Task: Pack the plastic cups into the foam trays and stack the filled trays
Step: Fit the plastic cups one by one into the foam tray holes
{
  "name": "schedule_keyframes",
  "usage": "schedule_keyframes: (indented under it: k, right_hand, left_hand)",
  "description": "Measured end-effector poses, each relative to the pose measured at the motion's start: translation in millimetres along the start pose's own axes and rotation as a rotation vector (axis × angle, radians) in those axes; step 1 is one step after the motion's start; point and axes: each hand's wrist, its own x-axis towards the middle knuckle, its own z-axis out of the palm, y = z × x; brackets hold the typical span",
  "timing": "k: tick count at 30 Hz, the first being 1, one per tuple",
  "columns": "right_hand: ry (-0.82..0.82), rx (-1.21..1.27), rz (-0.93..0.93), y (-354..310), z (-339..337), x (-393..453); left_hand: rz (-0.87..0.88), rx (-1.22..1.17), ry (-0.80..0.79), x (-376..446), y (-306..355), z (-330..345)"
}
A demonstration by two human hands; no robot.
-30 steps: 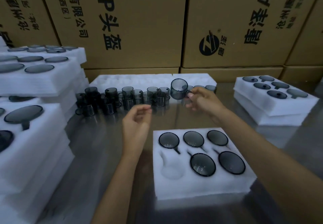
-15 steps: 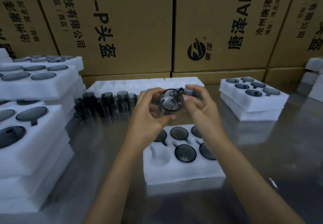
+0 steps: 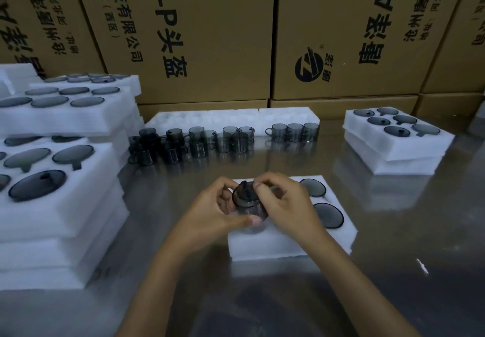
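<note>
Backdrop: cardboard cartons (image 3: pixel 210 34) behind your steel table (image 3: pixel 393 231).
Cup in hand: smoky cup (image 3: pixel 246 200), held over the near foam tray (image 3: pixel 283 244).
Your left hand (image 3: pixel 212 210): fingers curled round the cup.
Your right hand (image 3: pixel 286 205): fingertips pinching its top.
Loose cups (image 3: pixel 210 139): rowed beyond the tray.
Filled trays (image 3: pixel 52 179): stacked to your left.

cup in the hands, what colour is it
Translucent smoky grey cup, seen in the head view, the only one.
</note>
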Motion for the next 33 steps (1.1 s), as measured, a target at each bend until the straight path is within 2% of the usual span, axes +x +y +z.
schedule_keyframes:
  k: [4, 9, 15, 20, 26, 33]
  right_hand:
    - [-0.039, -0.075, -0.067, 6.1, 1.2, -4.1]
    - [-0.075, -0.088, -0.029, 13.2, -5.8, -6.3]
    - [-0.082, -0.126, -0.029, 15.9, -4.7, -7.7]
    - [-0.052, -0.182, -0.093, 16.6, -1.9, -13.3]
    - [-0.028, -0.166, -0.147, 14.9, -1.4, -15.9]
    - [-0.052, -0.210, -0.111, 16.8, 0.1, -13.4]
  left_hand:
    - [-0.060, -0.024, -0.145, -1.8, -3.9, -17.3]
    - [-0.103, -0.105, -0.246, -6.2, -2.8, -23.4]
    - [-0.112, -0.108, -0.165, -4.4, -4.4, -18.9]
    - [-0.143, -0.176, -0.165, -2.4, -10.3, -17.0]
    - [-0.094, -0.157, -0.217, -1.6, -12.8, -19.2]
    - [-0.092, -0.135, -0.145, 0.3, -18.0, -19.2]
